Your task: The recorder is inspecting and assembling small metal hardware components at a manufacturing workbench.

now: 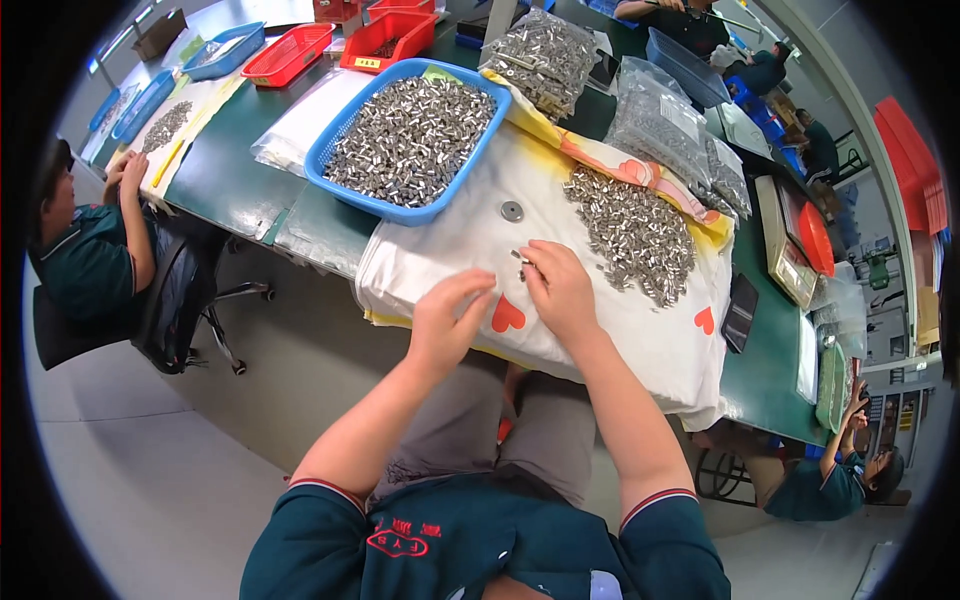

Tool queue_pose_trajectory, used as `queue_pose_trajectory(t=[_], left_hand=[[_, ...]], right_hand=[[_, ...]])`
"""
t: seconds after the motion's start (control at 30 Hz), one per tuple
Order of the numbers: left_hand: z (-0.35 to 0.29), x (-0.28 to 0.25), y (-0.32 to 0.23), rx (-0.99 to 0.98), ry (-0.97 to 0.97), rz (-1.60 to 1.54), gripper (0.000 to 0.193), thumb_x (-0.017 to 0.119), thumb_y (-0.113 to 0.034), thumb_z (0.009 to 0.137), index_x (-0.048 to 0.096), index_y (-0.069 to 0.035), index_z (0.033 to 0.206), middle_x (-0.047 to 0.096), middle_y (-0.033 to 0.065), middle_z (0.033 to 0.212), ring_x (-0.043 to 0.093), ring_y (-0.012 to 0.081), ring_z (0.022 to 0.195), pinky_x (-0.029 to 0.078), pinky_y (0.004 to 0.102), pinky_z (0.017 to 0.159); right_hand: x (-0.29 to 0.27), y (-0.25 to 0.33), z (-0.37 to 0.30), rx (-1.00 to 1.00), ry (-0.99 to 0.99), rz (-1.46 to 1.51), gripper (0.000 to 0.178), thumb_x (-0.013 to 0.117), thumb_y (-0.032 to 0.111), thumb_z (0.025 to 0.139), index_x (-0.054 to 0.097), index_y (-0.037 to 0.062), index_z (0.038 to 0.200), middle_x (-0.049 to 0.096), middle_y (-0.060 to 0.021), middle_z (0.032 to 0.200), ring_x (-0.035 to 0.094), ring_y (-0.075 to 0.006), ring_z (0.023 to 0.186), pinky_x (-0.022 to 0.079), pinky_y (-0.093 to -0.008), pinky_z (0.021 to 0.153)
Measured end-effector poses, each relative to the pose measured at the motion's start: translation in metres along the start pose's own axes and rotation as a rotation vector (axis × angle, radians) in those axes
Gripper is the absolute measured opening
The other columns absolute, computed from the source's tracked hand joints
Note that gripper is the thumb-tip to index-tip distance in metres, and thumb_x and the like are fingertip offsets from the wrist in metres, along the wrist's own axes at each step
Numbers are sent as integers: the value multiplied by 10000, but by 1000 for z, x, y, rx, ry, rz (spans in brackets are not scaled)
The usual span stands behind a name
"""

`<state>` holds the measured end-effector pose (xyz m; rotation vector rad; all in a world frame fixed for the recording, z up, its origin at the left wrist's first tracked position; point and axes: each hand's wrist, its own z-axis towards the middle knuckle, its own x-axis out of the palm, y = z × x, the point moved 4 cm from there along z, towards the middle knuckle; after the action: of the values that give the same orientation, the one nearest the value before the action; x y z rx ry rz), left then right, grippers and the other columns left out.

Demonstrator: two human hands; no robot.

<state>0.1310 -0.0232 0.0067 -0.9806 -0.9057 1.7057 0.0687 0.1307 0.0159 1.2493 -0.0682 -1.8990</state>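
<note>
Over a white cloth [420, 260] with red hearts, my two hands face each other. My right hand [562, 295] has its fingertips closed on small metal sleeves [520, 257]; their exact number is hard to make out. To its left, my left hand [450, 318] is raised with thumb and fingers apart, and nothing shows between them. A round metal disc with a centre hole [512, 211] lies on the cloth beyond my hands. Right of my right hand spreads a loose pile of small metal cylinders [640, 240]. A blue basket [325, 140] beyond my left hand is filled with similar pieces.
Clear bags of metal parts [545, 60] stand at the back. A dark phone [739, 313] lies at the right, near an orange-red lid [815, 238]. Red bins [288, 55] line the far left. Co-workers sit at left [90, 250] and right [830, 480].
</note>
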Motion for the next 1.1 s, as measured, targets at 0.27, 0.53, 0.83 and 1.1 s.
queue_pose_trajectory(t=[0.27,0.53,0.83,1.1], left_hand=[[-51,-8,-2,-124,74,-180,141,572,-19,782,601,-1,920,617,67,845,556,97,714,443,214,660],[-82,16,26,-557,223,-509,166,525,-108,852,587,-17,977,612,30,882,560,88,763,450,215,682],[-85,60,39,-1171,192,-984,187,428,-196,906,522,-42,953,601,86,921,588,181,838,496,322,720],[-83,71,42,-1431,228,-1337,216,331,-193,891,481,-39,868,580,137,940,562,270,933,456,439,802]], right_hand=[[18,8,4,-74,97,-136,173,572,84,710,606,2,859,591,-129,922,547,-272,908,428,-356,817],[-21,0,-19,158,-79,-137,179,535,92,751,604,11,895,593,-133,932,545,-281,895,432,-361,781],[2,-4,-4,141,-21,-278,213,597,183,740,605,32,891,565,-121,859,517,-291,830,417,-381,737],[11,4,-6,170,-61,-265,170,640,185,697,596,64,809,537,-66,841,498,-253,832,390,-374,697]])
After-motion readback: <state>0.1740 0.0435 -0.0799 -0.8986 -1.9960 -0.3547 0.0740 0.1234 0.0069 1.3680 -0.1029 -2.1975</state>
